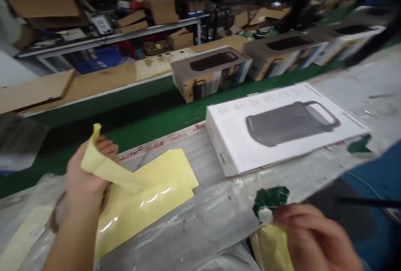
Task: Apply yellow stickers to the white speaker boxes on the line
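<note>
The curled yellow strip (108, 170) is held by the left hand (90, 164), with the fingers closed on it. Whether anything is gripped by the right hand (313, 233), near the green patch (272, 198), cannot be told. Below the strip, yellow sheets (166, 177) are laid beside the white box (225, 137). Separation of the strip seems to be in hand; next, a steady, careful pull is probably required.

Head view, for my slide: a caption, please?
Left hand holding a curled yellow strip above yellow sheets, near a white box on the workbench.
</note>
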`<state>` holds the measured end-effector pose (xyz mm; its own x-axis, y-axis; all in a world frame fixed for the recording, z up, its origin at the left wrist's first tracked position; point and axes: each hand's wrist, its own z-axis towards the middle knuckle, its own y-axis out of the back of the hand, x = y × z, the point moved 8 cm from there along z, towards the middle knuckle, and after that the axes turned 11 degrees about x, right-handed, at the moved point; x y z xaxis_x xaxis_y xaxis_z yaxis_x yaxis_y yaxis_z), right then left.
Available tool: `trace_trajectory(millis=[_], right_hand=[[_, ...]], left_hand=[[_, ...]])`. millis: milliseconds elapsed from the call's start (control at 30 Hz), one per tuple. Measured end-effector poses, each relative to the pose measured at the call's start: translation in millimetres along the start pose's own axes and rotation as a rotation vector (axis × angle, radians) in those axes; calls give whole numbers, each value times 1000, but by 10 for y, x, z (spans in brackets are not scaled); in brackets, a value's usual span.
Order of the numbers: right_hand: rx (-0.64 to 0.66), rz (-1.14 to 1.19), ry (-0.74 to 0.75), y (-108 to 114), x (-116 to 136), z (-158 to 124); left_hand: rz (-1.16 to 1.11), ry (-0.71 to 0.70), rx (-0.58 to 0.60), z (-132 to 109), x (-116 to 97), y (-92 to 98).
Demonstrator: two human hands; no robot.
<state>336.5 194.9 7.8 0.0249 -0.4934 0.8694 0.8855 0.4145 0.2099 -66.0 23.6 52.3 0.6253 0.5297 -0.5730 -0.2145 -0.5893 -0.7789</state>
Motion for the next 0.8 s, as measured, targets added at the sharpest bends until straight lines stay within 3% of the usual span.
trace_trajectory(millis=[67,133,200,267,367,500,800], right_hand=[[529,-124,256,-883,464,153],[828,-258,418,-1601,617,84],[896,-311,455,-2085,562,41],[874,-328,399,-2385,426,42],[838,-430,366,-2617,337,40],[863,-610,426,-2788,429,-2],[860,-616,354,-2882,443,6]], left_hand=[[-76,-32,-12,96,-27,157],[-126,-42,-36,261,92,291],[-139,-30,-74,409,290,426],[-135,13,-108,484,495,552],[-125,113,-108,483,681,675],[-132,273,-84,470,748,744],[-240,279,-38,588,718,823]])
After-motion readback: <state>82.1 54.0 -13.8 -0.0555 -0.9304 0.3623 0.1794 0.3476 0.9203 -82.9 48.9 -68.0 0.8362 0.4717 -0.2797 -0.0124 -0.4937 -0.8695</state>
